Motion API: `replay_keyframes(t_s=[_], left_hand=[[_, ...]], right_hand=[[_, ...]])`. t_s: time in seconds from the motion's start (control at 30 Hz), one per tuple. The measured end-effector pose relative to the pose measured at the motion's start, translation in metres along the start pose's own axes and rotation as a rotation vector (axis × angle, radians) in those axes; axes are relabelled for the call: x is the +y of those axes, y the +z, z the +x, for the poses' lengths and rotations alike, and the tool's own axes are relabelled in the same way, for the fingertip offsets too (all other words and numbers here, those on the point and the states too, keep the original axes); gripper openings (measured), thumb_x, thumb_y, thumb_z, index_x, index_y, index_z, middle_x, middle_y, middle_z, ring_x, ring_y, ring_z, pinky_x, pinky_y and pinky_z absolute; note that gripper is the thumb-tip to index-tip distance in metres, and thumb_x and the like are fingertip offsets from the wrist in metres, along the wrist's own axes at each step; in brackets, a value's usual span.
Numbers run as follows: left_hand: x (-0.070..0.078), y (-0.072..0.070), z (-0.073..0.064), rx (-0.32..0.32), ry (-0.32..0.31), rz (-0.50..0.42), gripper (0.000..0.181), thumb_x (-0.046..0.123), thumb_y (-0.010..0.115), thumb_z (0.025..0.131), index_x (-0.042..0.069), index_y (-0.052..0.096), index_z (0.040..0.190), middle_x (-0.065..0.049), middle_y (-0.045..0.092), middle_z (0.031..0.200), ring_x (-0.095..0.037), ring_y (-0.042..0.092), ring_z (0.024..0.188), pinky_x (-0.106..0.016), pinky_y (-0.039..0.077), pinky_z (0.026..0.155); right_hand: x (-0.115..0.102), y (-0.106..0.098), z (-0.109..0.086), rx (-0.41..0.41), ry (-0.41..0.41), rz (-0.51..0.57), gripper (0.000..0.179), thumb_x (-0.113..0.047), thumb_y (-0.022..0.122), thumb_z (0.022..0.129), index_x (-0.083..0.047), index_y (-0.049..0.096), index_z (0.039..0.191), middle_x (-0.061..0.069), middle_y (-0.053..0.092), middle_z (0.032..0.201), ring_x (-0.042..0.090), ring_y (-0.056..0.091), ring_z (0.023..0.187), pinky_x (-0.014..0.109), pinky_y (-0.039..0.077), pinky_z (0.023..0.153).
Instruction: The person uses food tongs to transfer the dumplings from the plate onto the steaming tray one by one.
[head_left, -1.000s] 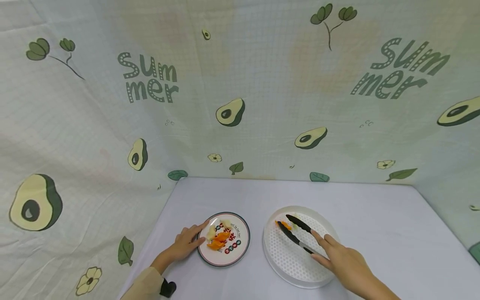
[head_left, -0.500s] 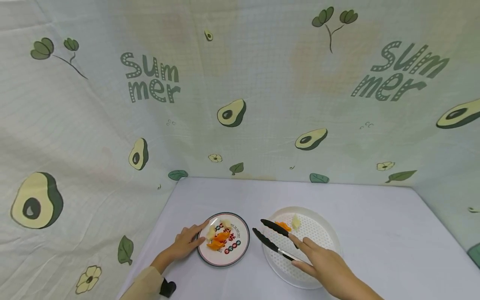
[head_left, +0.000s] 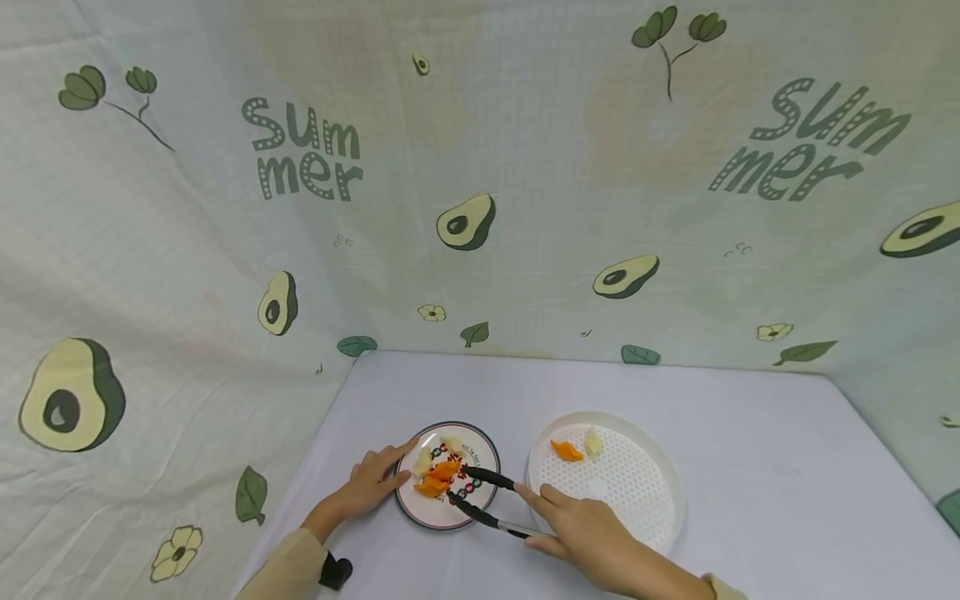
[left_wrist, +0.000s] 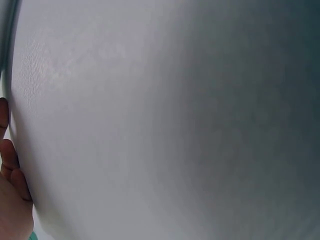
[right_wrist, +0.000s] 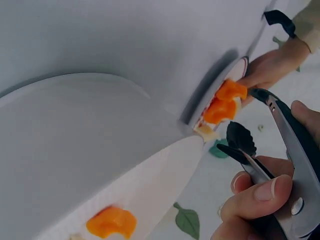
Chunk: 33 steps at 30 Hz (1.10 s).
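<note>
One right hand (head_left: 588, 537) grips the tongs (head_left: 487, 477), fingers and thumb closed round the handles; the tongs' tips stand apart over the small plate (head_left: 431, 518). At its left rim the left hand (head_left: 367, 483) rests, forefinger and thumb extended; its other fingers are hard to make out. Orange pieces (head_left: 444, 472) lie just beside the tips, pale pieces (head_left: 423, 462) nearby. Rightward, the white tray (head_left: 630, 500) holds one orange piece (head_left: 567, 451) and, slightly farther, a pale piece (head_left: 592, 442). Behind hangs avocado-print cloth (head_left: 540, 208).

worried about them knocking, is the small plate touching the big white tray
Apart: the head view shows table between the small plate and the big white tray.
</note>
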<state>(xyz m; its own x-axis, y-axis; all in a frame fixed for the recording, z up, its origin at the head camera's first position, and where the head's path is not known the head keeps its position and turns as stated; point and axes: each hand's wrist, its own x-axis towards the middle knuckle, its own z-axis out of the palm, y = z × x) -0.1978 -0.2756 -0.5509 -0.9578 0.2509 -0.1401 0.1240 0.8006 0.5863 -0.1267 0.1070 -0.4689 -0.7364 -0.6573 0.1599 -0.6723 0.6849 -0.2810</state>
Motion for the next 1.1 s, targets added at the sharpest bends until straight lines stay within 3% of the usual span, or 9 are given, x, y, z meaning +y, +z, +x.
replay_keyframes(t_s=[0.13,0.23,0.83,0.97,1.1], left_hand=[[0.001,-0.001,0.0,0.004,0.003,0.002,0.06,0.044,0.057,0.1,0.026,0.039,0.155,-0.014,0.049,0.143,-0.022,0.038,0.104,-0.052,0.027,0.088],[0.002,-0.003,0.0,0.006,0.009,0.002,0.06,0.043,0.057,0.1,0.025,0.04,0.155,-0.013,0.051,0.142,-0.022,0.038,0.103,-0.051,0.027,0.087],[-0.001,-0.003,-0.001,0.014,0.031,-0.003,0.06,0.045,0.056,0.1,0.026,0.039,0.155,-0.015,0.049,0.144,-0.02,0.038,0.103,-0.049,0.027,0.086],[-0.003,-0.002,0.0,0.021,0.065,-0.003,0.06,0.043,0.056,0.101,0.025,0.039,0.155,-0.016,0.051,0.142,-0.02,0.038,0.101,-0.047,0.027,0.083],[-0.004,-0.001,0.0,0.015,0.055,-0.004,0.06,0.045,0.055,0.101,0.025,0.038,0.155,-0.014,0.051,0.142,-0.02,0.037,0.1,-0.047,0.027,0.083]], right_hand=[[-0.006,0.007,0.011,-0.048,0.001,0.011,0.062,-0.054,0.059,0.095,-0.017,0.055,0.144,0.005,0.064,0.112,0.006,0.051,0.058,0.028,0.042,0.049],[-0.01,0.01,0.018,-0.077,0.008,0.005,0.06,-0.051,0.062,0.094,-0.016,0.057,0.142,0.007,0.065,0.114,0.007,0.052,0.059,0.028,0.043,0.05],[-0.019,0.016,0.05,-0.118,0.008,-0.037,0.06,-0.046,0.067,0.092,-0.015,0.057,0.142,0.004,0.064,0.112,0.012,0.058,0.066,0.031,0.045,0.052],[-0.02,0.02,0.053,-0.138,0.013,-0.037,0.06,-0.046,0.07,0.09,-0.016,0.058,0.141,0.003,0.064,0.109,0.009,0.053,0.061,0.03,0.043,0.051],[-0.021,0.023,0.056,-0.148,0.002,-0.034,0.059,-0.045,0.07,0.089,-0.015,0.059,0.14,0.001,0.064,0.106,0.007,0.05,0.061,0.03,0.042,0.05]])
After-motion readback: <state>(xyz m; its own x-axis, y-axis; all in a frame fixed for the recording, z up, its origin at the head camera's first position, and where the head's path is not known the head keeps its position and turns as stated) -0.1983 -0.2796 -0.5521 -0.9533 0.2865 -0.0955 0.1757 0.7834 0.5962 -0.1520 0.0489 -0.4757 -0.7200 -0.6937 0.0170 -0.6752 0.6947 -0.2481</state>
